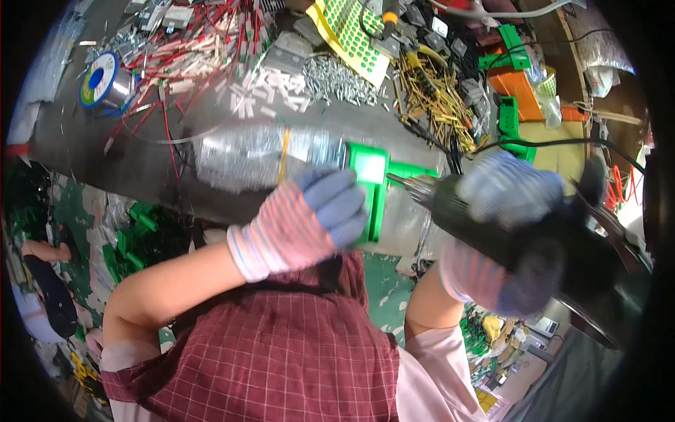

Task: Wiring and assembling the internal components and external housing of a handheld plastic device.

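Observation:
My left hand (pixel 309 218), in a striped glove with blue fingertips, is closed on a bright green plastic frame (pixel 377 211) at the near edge of the bench. In my right hand (pixel 510 186), gloved the same way and blurred, is a dark power drill (pixel 527 246) lying on its side. Its metal chuck (pixel 422 188) points left, and the tip of the bit sits at or just beside the green frame; I cannot tell if they touch. A clear plastic-wrapped bundle (pixel 239 158) with a yellow band lies left of the frame.
Red and white wire leads (pixel 204 56), a solder spool (pixel 105 81), white sleeves (pixel 271 91), silvery screws (pixel 344 83) and brass pins (pixel 439 98) lie across the bench's far side. Green parts (pixel 513 123) and an orange bin (pixel 517 91) stand at right. A black cable (pixel 583 141) crosses there.

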Motion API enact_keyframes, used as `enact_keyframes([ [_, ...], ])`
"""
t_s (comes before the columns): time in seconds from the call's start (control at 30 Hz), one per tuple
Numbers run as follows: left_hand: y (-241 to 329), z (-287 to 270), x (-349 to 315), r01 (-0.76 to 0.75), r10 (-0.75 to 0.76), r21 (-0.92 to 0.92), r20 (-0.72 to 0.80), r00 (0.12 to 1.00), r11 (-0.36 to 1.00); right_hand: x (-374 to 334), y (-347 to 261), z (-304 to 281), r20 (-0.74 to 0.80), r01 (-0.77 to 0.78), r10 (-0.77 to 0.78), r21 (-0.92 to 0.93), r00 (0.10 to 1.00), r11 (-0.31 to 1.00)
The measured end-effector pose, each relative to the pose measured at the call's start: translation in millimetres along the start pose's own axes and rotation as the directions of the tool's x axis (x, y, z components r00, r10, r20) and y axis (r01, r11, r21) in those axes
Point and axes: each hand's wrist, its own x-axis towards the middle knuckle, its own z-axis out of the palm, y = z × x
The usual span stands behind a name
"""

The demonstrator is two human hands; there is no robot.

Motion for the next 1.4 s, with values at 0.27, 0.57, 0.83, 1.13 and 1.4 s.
enact_keyframes([
  [0.27,-31.2,-20.5,8.7,-0.024,0.028,-0.019,0.233,0.972,1.000,-38.6,-64.4,2.1,-0.134,-0.173,0.164,-0.059,0.977,0.983],
  [0.57,-58.4,-17.4,19.7,0.156,-0.150,-0.006,0.237,0.960,0.988,-50.6,-37.9,7.8,-0.076,-0.108,0.109,0.018,0.991,0.994],
  [0.83,-56.6,-17.5,16.8,0.292,-0.299,0.069,0.242,0.923,0.954,-54.6,-39.9,20.5,-0.122,-0.096,0.092,-0.029,0.988,0.995],
  [1.13,-54.6,-17.8,12.5,0.277,-0.287,0.074,0.181,0.941,0.958,-52.7,-34.9,16.3,-0.130,-0.197,0.208,0.092,0.969,0.976],
  [1.4,-49.3,-17.5,18.7,0.335,-0.351,0.110,0.217,0.911,0.936,-48.9,-39.8,14.4,-0.039,-0.166,0.163,-0.110,0.986,0.980],
])
